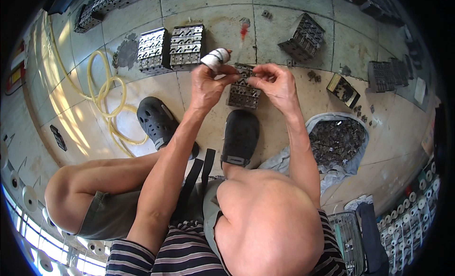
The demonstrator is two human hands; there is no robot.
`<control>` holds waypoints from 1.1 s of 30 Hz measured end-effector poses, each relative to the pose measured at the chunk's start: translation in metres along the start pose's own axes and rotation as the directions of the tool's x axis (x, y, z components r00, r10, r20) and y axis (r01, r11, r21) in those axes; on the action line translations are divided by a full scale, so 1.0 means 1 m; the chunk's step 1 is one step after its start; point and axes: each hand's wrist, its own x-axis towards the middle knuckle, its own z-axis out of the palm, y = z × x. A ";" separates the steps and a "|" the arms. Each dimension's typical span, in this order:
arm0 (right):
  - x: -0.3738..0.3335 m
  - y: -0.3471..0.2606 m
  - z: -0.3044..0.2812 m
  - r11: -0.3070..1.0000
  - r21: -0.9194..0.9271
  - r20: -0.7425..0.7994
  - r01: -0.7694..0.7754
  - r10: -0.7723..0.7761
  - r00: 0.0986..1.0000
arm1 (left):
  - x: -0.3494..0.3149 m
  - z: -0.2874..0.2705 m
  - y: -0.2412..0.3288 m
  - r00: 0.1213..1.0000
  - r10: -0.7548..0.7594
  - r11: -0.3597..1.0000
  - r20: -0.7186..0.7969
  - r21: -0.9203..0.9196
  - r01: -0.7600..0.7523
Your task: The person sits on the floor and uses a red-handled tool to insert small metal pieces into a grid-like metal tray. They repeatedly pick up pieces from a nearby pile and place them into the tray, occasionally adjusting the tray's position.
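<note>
A dark metal block (243,96) with rows of slots and holes stands on the floor just beyond my right shoe. Both hands are at its far end. My left hand (208,86) comes from the left, thumb and a finger pinched over the block; another finger, wrapped in white bandage (215,59), sticks up. From the right, my right hand (278,87) pinches with thumb and forefinger at the same spot, its other fingers curled. Whatever sits between the fingertips is too small to make out. The fingers hide part of the block's far end.
Two similar metal blocks (154,49) stand at the left, another block (305,35) at the far right. A grey cloth sack (361,155) of small dark pieces lies right, near an open box (343,90). A yellow hose (108,93) coils at left. Dark clogs (241,136) are on my feet.
</note>
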 end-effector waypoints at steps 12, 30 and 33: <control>-0.024 0.008 0.007 0.911 0.325 -0.328 0.253 -0.142 0.934 | -0.012 0.013 -0.015 0.985 0.131 0.894 -0.108 0.442 -0.071; -0.026 0.028 0.015 0.901 -0.185 -0.207 0.392 -0.425 0.881 | -0.018 0.036 -0.026 0.946 0.009 0.887 -0.323 0.440 0.142; -0.026 0.024 0.016 0.852 -0.273 -0.184 0.447 -0.502 0.845 | -0.019 0.036 -0.027 0.953 0.030 0.877 -0.303 0.465 0.120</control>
